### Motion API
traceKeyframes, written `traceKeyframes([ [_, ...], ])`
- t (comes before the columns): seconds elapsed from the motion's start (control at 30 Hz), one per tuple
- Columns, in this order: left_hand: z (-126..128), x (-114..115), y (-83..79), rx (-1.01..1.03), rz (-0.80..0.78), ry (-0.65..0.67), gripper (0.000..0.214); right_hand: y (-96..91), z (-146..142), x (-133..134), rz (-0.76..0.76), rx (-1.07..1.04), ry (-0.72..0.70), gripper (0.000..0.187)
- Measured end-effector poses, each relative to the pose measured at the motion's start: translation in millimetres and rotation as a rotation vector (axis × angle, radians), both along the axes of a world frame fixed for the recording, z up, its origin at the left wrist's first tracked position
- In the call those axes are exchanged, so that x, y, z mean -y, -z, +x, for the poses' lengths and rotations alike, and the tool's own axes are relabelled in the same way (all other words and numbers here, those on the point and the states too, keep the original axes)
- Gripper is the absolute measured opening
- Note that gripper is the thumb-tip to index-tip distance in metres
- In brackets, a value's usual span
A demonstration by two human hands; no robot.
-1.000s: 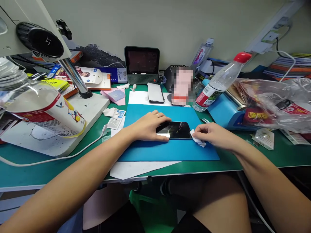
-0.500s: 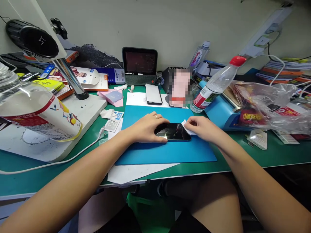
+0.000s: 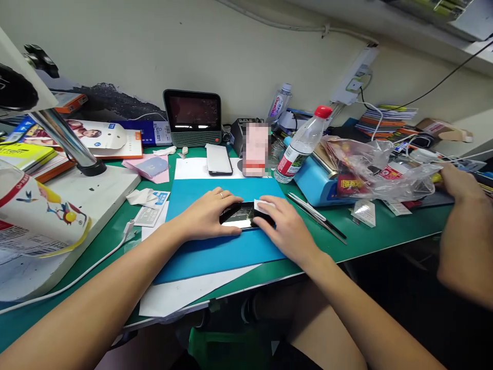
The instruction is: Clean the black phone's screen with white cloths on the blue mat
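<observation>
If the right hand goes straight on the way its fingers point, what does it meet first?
Likely the left hand, resting on the phone just beyond the wipe under the right hand; the gap is hard to judge.

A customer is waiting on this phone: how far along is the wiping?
Done: a crumpled tissue lies left of the blue mat. In hand: the left hand steadies the phone while the right hand presses a white wipe on its right end. Left: unclear; glare hides how clean the glass is.
</observation>
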State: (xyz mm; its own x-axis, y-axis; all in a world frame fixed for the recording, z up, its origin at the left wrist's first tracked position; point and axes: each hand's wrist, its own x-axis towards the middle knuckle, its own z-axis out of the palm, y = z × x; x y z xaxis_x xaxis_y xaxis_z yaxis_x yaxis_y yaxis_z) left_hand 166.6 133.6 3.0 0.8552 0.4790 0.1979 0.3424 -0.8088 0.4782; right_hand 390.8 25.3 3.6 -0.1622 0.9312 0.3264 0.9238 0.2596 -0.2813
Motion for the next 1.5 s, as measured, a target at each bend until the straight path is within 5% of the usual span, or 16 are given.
traceKeyframes([
  [0.17, 0.2, 0.9, -0.1, -0.005, 0.007, -0.007, 0.064, 1.1, -12.5, 29.1, -0.233, 0.036, -0.031, 0.081],
  [0.27, -0.2, 1.4, 0.3, -0.001, 0.012, 0.006, 0.064, -6.4, -25.0, 32.1, -0.275, 0.019, -0.035, 0.089],
  [0.6, -6.6, 2.5, -6.0, 0.038, -0.050, 0.038, 0.075, -18.5, -61.6, 17.0, -0.304, -0.188, -0.333, 0.075],
  [0.93, -13.3, -4.8, -8.8, 0.026, 0.153, 0.019, 0.062, -25.0, -79.3, -20.1, -0.315, -0.182, -0.470, 0.060],
  [1.17, -6.6, -0.2, -5.1, 0.023, 0.118, 0.069, 0.056, -11.2, -66.4, -8.5, -0.217, -0.232, -0.445, 0.048],
  [1.5, -1.1, -0.4, 4.8, 0.063, 0.150, 0.092, 0.025, -2.1, -44.3, 0.8, 0.230, -0.279, -0.296, 0.018],
])
